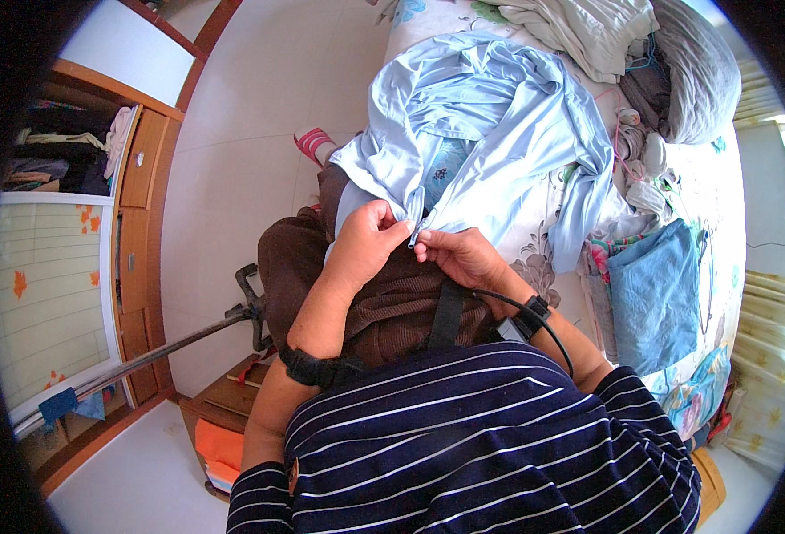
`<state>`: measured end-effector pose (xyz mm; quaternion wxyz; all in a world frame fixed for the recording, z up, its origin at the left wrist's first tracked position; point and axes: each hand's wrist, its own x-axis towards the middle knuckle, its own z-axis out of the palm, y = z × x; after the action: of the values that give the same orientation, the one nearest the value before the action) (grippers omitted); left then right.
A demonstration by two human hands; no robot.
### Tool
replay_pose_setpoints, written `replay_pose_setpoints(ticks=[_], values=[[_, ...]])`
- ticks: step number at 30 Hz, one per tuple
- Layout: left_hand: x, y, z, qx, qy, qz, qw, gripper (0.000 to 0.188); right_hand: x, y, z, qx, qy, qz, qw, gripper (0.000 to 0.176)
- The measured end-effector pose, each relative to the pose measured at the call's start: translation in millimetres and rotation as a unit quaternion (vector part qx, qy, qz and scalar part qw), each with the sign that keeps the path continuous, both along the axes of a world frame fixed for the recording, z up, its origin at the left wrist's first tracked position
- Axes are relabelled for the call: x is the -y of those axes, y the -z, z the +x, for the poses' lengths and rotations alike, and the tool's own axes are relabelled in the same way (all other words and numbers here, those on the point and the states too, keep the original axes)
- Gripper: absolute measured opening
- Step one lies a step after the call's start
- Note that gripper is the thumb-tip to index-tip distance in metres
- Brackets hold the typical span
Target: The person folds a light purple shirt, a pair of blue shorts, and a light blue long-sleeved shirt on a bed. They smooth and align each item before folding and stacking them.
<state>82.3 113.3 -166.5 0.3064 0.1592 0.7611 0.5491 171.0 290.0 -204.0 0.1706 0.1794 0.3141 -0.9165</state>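
Note:
A light blue zip-front jacket [499,153] is spread from my lap onto the bed, its front parted and a sleeve hanging to the right. My left hand [371,233] pinches the bottom corner of one front edge between thumb and fingers. Close beside it, my right hand [456,252] grips the lower end of the other front edge by the zipper [420,230]. Both zipper ends meet between my fingertips; whether they are joined is too small to tell. Brown corduroy trousers [392,300] cover my legs beneath the hands.
Folded blue cloth [656,300] lies on the flowered bedsheet [533,263] at right. Grey bedding [696,73] and rolled socks [639,150] are farther back. At left, a metal pole [165,350] slants past a wooden cabinet [142,160] holding clothes. An orange item [219,444] sits low on a wooden stand.

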Motion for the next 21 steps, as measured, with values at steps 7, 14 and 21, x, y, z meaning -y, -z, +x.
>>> replay_pose_setpoints(ticks=[7,14,21], values=[[1.7,0.9,-1.5,0.036,0.016,-0.003,0.999,0.024,0.2,0.8,1.8,0.027,-0.002,0.046,0.999,0.018],[5.7,9.0,0.2,0.068,0.034,-0.003,0.997,0.02,1.8,-1.3,2.0,0.049,0.002,0.057,0.997,0.018],[7.0,11.3,3.6,0.078,0.022,-0.007,0.997,0.022,2.2,-0.5,1.2,0.062,-0.007,0.081,0.995,0.023]])
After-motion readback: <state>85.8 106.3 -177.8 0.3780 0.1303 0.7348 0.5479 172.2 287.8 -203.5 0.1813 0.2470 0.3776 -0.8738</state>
